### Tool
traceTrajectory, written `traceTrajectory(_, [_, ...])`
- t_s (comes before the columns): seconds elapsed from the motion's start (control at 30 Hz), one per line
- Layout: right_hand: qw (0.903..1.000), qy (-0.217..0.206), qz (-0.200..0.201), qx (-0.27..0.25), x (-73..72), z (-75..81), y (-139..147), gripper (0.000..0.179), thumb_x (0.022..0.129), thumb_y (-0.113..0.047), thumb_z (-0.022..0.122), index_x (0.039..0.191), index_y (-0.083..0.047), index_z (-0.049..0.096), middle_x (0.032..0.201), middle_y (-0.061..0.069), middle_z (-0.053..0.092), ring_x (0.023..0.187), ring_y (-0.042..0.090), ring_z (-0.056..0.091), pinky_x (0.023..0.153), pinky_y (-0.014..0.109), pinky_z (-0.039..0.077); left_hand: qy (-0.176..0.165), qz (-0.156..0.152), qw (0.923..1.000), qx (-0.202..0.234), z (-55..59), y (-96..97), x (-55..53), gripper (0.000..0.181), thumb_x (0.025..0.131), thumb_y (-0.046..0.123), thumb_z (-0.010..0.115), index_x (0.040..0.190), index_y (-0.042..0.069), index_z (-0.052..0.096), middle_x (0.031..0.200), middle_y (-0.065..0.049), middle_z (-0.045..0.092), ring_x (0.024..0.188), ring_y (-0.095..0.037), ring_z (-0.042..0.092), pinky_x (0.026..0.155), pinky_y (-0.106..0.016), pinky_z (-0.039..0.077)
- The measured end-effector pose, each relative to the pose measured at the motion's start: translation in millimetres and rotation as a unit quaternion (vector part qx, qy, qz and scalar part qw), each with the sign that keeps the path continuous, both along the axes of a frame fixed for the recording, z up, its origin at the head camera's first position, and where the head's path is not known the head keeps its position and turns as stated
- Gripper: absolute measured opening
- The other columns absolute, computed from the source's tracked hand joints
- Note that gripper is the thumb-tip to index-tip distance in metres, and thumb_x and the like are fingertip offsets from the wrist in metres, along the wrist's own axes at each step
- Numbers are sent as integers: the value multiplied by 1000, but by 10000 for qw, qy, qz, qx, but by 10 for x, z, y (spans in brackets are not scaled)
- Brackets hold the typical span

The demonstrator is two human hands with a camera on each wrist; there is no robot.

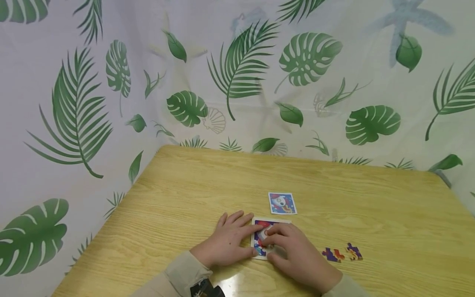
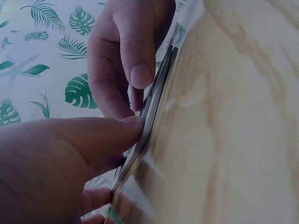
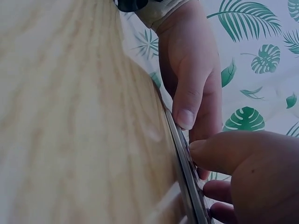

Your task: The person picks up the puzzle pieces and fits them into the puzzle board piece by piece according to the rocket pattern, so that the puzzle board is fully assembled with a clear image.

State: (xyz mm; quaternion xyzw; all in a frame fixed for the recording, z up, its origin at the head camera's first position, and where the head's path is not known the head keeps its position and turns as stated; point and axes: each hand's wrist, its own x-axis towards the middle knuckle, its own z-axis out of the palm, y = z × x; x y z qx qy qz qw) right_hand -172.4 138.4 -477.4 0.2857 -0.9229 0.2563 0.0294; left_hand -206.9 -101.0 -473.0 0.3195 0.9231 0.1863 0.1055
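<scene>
A small white-bordered jigsaw puzzle (image 1: 276, 220) with a colourful picture lies flat on the table under both hands. My left hand (image 1: 231, 242) rests at its left side with fingers spread, the index finger and thumb touching the puzzle's edge. From the right, my right hand (image 1: 297, 253) reaches over the puzzle, its bent fingertips on the picture and its thumb by the near edge. Those fingers cover much of the picture; no piece shows between them. Side-on, the puzzle's thin edge (image 2: 156, 105) appears in the left wrist view.
Loose jigsaw pieces (image 1: 332, 255) in purple and orange lie right of my right hand, with another purple piece (image 1: 354, 251) beside them. A square picture card (image 1: 283, 203) lies just beyond the puzzle. Leaf-printed curtains (image 1: 237, 74) hang around the wooden table (image 1: 185, 189).
</scene>
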Motion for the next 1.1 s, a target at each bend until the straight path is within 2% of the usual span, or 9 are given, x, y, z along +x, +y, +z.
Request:
traceTrajectory(0.17, [9998,-114,99,120,-5,17,41,28,92,-29,75,119,-34,74,128,-11,56,124,15,48,106,50,42,-15,44,10000,29,9,29,1,64,96,55,60,155,36,42,165,-3,27,153,-30,15,116,-67,7])
traceTrajectory(0.4, [9972,-12,641,395,-36,34,111,41,93,-28,74,134,-31,69,134,-9,53,127,16,46,104,50,43,-54,150,9999,24,7,65,7,65,95,53,64,154,34,45,164,-3,30,152,-30,17,117,-65,6])
traceTrajectory(0.57, [9938,-36,874,684,-33,97,126,46,94,-25,71,139,-29,64,137,-6,52,127,17,47,103,48,45,-86,200,9998,43,18,82,14,65,95,51,65,154,33,46,164,-4,30,152,-31,17,117,-65,5])
traceTrajectory(0.83, [9912,-149,988,869,-32,139,131,48,96,-26,70,143,-30,61,142,-5,50,130,18,46,104,50,45,-168,235,9996,69,37,80,24,62,97,49,62,154,35,44,165,-4,28,152,-30,16,117,-65,5])
traceTrajectory(1.1, [9893,-201,1039,1003,-59,112,139,50,96,-30,70,144,-35,59,144,-4,49,131,19,45,105,50,44,-168,390,9988,231,31,96,36,63,94,47,67,152,33,48,163,-4,31,152,-32,17,116,-67,4])
